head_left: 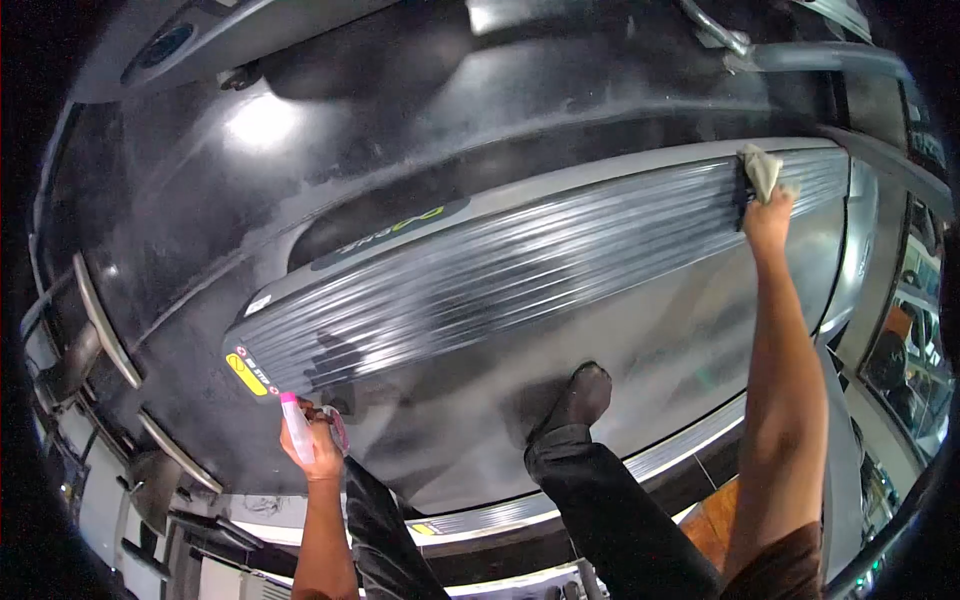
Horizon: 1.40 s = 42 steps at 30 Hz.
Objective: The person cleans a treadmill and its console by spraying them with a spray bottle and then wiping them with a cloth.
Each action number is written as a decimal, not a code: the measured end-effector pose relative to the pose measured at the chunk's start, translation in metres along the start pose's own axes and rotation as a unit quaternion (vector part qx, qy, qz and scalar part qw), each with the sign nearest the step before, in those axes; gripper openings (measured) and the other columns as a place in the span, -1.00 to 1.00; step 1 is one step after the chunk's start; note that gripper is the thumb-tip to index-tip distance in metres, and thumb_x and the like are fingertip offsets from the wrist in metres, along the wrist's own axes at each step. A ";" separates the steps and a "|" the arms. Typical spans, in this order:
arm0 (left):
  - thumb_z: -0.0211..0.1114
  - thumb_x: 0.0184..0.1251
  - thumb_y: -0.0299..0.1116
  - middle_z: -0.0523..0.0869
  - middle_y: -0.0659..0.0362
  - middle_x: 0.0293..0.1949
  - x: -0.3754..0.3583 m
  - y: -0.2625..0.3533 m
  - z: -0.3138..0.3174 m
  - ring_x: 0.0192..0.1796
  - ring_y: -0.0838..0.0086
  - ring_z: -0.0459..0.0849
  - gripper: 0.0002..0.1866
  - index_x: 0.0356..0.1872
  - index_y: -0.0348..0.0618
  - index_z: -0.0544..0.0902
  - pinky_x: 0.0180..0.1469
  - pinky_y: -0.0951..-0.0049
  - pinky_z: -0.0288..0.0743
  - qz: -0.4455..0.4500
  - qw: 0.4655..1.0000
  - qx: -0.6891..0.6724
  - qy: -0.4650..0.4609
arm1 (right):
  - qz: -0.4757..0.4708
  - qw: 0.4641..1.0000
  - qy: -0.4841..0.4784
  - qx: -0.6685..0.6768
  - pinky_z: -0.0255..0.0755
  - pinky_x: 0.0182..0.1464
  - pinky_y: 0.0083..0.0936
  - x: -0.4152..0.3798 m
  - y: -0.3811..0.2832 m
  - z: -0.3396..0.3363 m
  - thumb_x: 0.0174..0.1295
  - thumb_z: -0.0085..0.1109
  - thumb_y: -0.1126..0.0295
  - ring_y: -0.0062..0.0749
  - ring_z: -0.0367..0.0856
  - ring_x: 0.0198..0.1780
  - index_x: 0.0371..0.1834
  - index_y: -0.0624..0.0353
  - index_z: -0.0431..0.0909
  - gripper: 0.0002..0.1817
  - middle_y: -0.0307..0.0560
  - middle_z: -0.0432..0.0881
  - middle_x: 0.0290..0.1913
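My left hand (322, 445) is wrapped round a small clear spray bottle (298, 430) with a pink top, near the yellow-labelled end of a ribbed grey treadmill side rail (520, 250). A pinkish loop shows beside that hand. Far to the right, my right hand (768, 218) is closed on a pale cloth (762, 172), which lies over the rail near its other end. How much of the cloth is under the hand is hidden.
My foot (588, 392) in a dark sock stands on the grey treadmill belt (470, 420). A second ribbed rail (490, 520) runs along the near side. Beyond the far rail lies a dark surface (200, 230). A grey metal tube (820, 58) is at the upper right.
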<state>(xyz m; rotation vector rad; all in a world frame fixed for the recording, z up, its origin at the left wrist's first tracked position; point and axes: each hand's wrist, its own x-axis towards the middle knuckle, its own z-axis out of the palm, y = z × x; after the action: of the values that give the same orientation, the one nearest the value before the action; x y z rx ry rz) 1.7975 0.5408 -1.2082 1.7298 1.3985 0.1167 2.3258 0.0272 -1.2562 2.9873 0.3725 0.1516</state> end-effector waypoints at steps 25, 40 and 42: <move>0.20 0.15 -0.47 0.56 0.24 -0.41 0.006 -0.008 -0.011 -0.39 0.58 0.54 -0.85 -0.28 -0.30 0.58 -0.33 0.52 0.48 0.035 0.993 -0.098 -0.046 | 0.324 0.944 -0.004 0.056 0.48 0.22 -0.05 -0.085 -0.106 0.001 0.14 0.08 0.47 0.19 0.60 0.13 0.02 0.37 0.51 -0.64 0.33 0.52 0.12; 0.25 -0.01 -0.57 0.58 0.07 -0.45 0.012 -0.020 -0.027 -0.46 0.27 0.57 -0.82 -0.31 -0.26 0.62 -0.33 0.37 0.47 0.134 0.988 -0.042 -0.068 | -0.153 0.899 -0.177 0.369 0.48 0.26 -0.28 -0.265 -0.429 -0.123 -0.06 0.19 0.69 0.05 0.54 0.21 0.36 0.20 0.38 -0.24 0.18 0.52 0.18; 0.27 -0.02 -0.59 0.58 0.09 -0.46 0.016 -0.021 -0.036 -0.47 0.29 0.56 -0.81 -0.30 -0.26 0.63 -0.34 0.38 0.47 0.154 0.981 -0.079 -0.083 | 0.091 0.775 -0.175 0.601 0.48 0.15 -0.33 -0.234 -0.394 -0.115 0.31 -0.04 0.50 -0.31 0.55 0.10 0.08 0.19 0.42 -0.72 -0.03 0.54 0.03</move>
<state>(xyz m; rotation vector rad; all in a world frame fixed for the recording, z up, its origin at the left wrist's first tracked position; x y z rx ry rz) 1.7681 0.5738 -1.2073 1.7685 0.9681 0.2401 1.9934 0.3609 -1.2173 4.1303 0.1255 -1.0137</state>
